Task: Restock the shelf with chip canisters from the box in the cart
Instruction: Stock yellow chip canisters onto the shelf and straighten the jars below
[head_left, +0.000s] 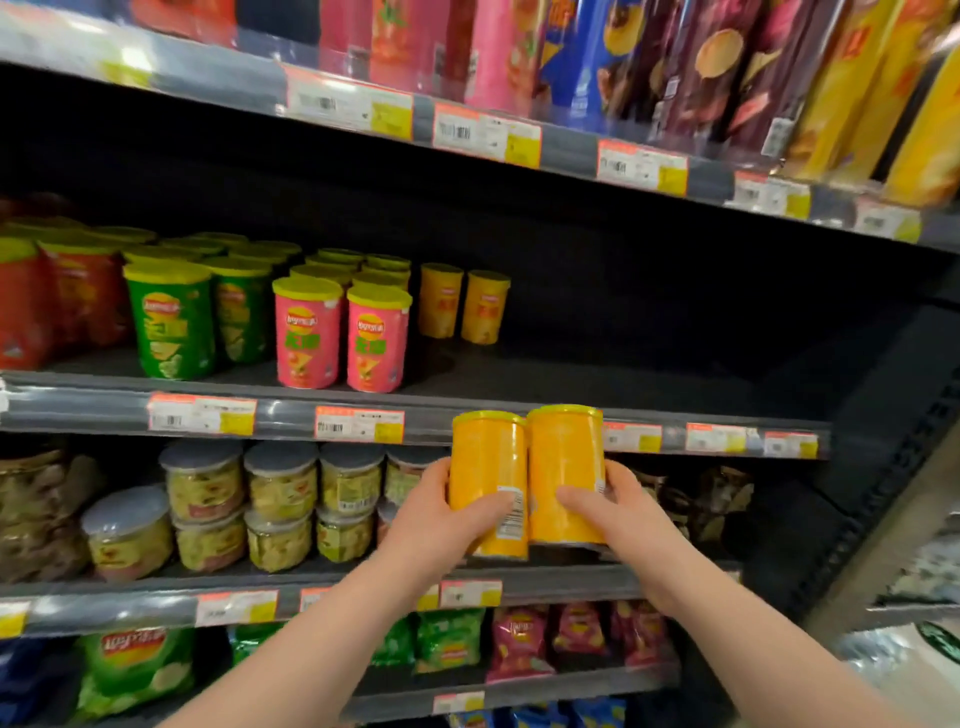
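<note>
Head view: a dark shelving unit fills the scene, with both forearms reaching in from below.
Top shelf: tall canisters in pink, blue, purple and yellow stand in a row, blurred.
Middle shelf: short canisters stand at its left and middle, its right part bare and dark.
Rows on it: red canisters far left, then green canisters, then pink canisters, all with yellow lids.
Shelved yellow pair: two yellow canisters stand upright side by side, set back just right of the pink ones.
Lower shelf: clear tubs with grey lids are stacked two high.
Bottom shelf: green and pink bags.
Left hand: fingers wrapped round the left yellow canister, thumb across its front near the barcode.
Right hand: curled round the right yellow canister, thumb on its front.
Held canisters: upright, touching each other, in front of the middle shelf's front rail, lids level with it.
Price labels: orange, white and yellow tags along each rail.
</note>
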